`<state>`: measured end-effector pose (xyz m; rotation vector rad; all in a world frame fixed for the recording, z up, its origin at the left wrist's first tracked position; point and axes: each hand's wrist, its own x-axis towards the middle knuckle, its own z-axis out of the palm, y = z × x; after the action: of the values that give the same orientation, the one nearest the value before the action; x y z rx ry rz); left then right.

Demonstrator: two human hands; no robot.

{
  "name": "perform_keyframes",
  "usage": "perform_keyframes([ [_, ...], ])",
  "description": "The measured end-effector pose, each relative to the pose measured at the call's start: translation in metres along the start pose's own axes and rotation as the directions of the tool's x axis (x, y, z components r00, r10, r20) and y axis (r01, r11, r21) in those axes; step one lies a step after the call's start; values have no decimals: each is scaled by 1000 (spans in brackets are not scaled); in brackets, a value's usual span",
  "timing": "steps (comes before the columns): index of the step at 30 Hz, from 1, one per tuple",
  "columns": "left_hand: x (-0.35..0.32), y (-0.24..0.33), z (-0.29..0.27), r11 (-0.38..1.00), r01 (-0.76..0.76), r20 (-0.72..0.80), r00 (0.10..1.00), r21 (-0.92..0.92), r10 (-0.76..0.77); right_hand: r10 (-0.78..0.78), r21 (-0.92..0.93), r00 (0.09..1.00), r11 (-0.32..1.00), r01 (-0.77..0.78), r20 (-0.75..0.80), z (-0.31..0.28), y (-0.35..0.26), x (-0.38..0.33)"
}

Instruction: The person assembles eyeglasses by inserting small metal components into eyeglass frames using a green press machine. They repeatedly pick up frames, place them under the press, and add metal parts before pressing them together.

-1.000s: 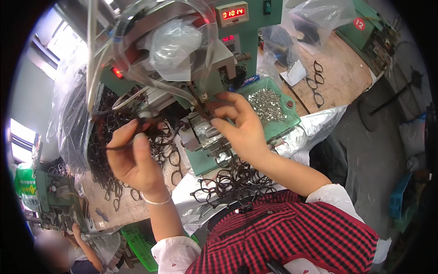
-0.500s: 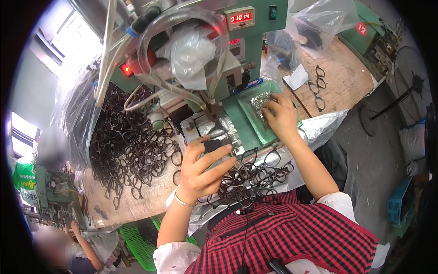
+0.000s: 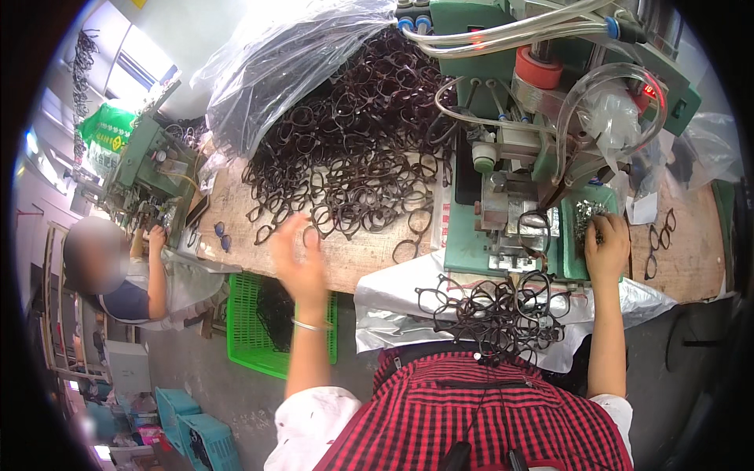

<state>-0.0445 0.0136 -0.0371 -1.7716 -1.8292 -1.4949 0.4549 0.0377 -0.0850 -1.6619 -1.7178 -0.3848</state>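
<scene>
Two hands, wide apart! The left hand [image 3: 297,263] is a blur over the near edge of the bench [image 3: 357,271], grip spread and nothing visibly in it. Just beyond that grip lies the big pile of dark eyeglass frames [image 3: 338,184], likely heaped on this side so the left hand can pick from it. And over to the right hand [image 3: 608,242]: fingers bent down into the green tray [image 3: 573,261], right among the small metal parts [image 3: 587,212]. Is that grip pinching one? Can't tell; the fingertips are buried. The tray sits tight beside the green machine [image 3: 496,206], probably to keep the reach short. Left of the right grip, one single frame [image 3: 548,234] hangs at the machine's front, apart from both hands. Below it, nearer the body, a smaller heap of frames [image 3: 503,310] rests on silvery sheeting [image 3: 393,308], perhaps laid to protect them.
</scene>
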Motion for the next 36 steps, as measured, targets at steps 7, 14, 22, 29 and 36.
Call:
perform_keyframes([
  [7, 67, -123, -7, 900, -314, 409, 896, 302, 175, 8, 75, 1000, 997, -7, -15, 34, -2, 27],
  [14, 5, -193, 4, 965, -56, 579, 808, 255, -107, 245, 171, 970, 956, -239, -14, -4, -5, 2],
  [22, -47, -144, 11, 633, 660, 561, 726, -405, -398, 546, 560, 823, 637, -529, 157, -35, -17, -11],
  [29, 6, -4, 142, 993, -50, 414, 906, -110, 91, 208, 693, 976, 693, -199, 73, -21, -98, 58],
  [36, -33, 54, 142, 545, 466, 389, 884, -697, -259, 389, 871, 892, 324, -368, 232, -11, -130, 36],
])
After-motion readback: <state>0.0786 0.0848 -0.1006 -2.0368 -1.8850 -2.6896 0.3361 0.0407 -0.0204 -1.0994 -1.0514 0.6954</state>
